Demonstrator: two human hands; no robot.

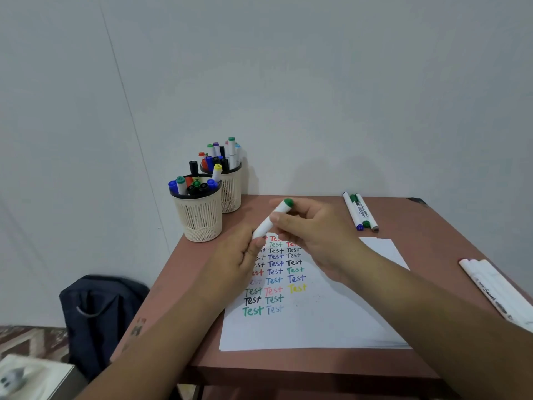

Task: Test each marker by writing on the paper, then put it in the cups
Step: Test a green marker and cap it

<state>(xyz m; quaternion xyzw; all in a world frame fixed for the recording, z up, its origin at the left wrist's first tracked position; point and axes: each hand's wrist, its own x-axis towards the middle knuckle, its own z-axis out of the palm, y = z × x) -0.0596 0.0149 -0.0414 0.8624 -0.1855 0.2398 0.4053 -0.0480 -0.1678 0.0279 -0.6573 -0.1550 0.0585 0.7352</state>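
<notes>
Holding a white marker (pixel 271 219) with a green end between both hands, I have it tilted above the top of the paper (pixel 317 321): my right hand (pixel 314 232) pinches the upper barrel just below the green end, thumb and fingertips closed on it, while my left hand (pixel 233 255) grips the lower end, which is hidden by my fingers, so I cannot tell whether a cap is on there. Beneath my hands the sheet lies on the reddish-brown table (pixel 432 235), and my wrists cover part of its upper rows. Rows of the word "Test" run down it in red, green, black, blue, purple, pink and yellow. At the table's far left stand two beige slatted cups, the near cup (pixel 202 217) touching the far cup (pixel 232 192), both crowded with capped markers. Three loose markers (pixel 360 212) lie together near the far right edge, and more white markers (pixel 496 290) lie at the right edge, their printing too blurred to read. A dark bag (pixel 98 310) sits on the floor left of the table.
</notes>
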